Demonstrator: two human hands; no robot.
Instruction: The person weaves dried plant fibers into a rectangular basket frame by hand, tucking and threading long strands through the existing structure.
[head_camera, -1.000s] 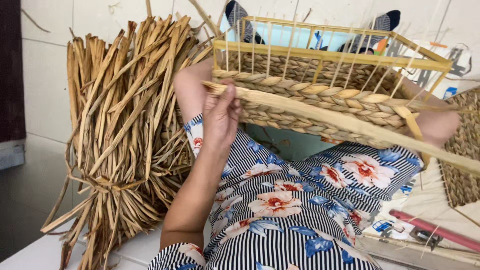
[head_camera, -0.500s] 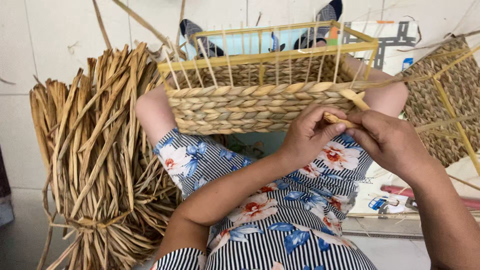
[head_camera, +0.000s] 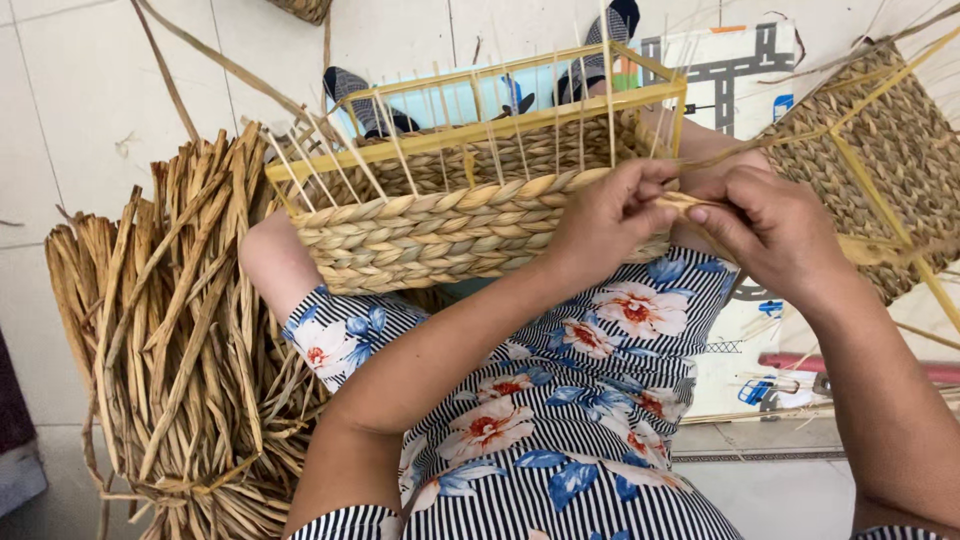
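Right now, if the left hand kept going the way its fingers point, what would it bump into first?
The left hand points toward the right hand, so it would probably meet those fingers and the straw strand pinched between them first.

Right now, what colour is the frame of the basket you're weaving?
Yellow. The basket frame shows best in the head view, above the tan woven rows.

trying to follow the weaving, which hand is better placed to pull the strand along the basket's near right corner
Probably the right hand: it pinches the strand just off the corner, while the left hand presses against the basket wall.

No packages, labels, signs or screens — none visible.
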